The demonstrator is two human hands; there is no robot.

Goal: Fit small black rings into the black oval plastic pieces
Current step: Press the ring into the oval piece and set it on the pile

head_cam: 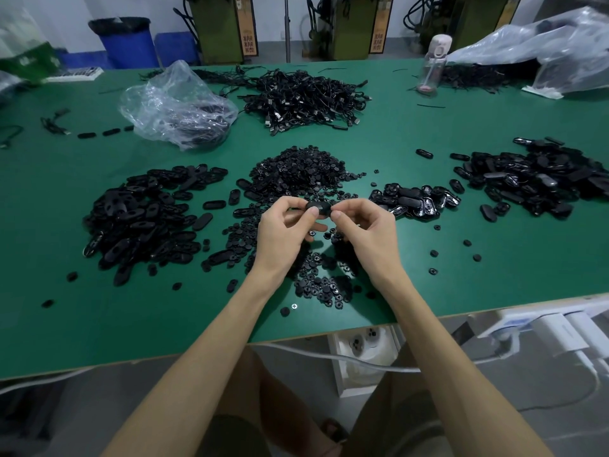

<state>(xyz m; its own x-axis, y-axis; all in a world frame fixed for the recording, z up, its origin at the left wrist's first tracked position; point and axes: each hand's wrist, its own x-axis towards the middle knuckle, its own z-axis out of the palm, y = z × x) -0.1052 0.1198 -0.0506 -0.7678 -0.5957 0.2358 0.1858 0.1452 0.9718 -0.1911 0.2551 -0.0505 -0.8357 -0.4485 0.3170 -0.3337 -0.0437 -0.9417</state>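
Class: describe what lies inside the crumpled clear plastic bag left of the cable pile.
Through the clear plastic bag a heap of black parts shows low on its near side. The crumpled, glaring film hides what kind they are.

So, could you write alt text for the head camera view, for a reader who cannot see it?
The left hand and right hand pinch one black oval piece over a green table. Behind it lies a heap of small black rings, with heaps of oval pieces at both sides.

Matt black plastic oval piece (318, 207) and rings (298, 169) lie on a smooth green table (395, 133) beside crinkled clear plastic bag (174, 100).
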